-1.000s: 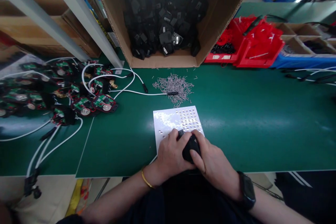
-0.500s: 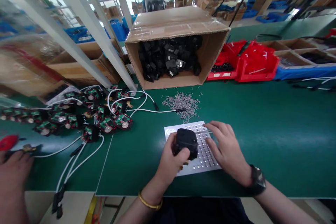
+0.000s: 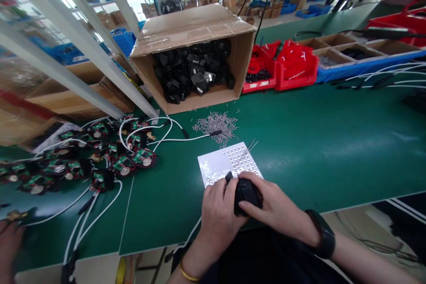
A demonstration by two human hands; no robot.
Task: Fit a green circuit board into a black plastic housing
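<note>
Both hands are closed around a black plastic housing (image 3: 246,195) above the near edge of the green table. My left hand (image 3: 219,208) grips it from the left, and my right hand (image 3: 271,202) wraps its right side, with the thumb across it. Just beyond the hands lies a white sheet (image 3: 213,164) carrying rows of small shiny round pieces; the hands cover its lower part. Two thin metal rods (image 3: 248,150) rest on the sheet's upper right. A white cable (image 3: 195,230) runs down near my left wrist.
A pile of small metal pins (image 3: 218,126) lies before a cardboard box (image 3: 193,24) of black housings. Wired circuit assemblies (image 3: 123,164) crowd the left. Red bins (image 3: 296,69) and a divided tray (image 3: 349,62) stand at the back right. Another person's hand (image 3: 9,239) is at far left.
My right hand has left the sheet and joined my left on the black housing, which has come nearer to me. The two rods now lie on the sheet. The view has turned right.
</note>
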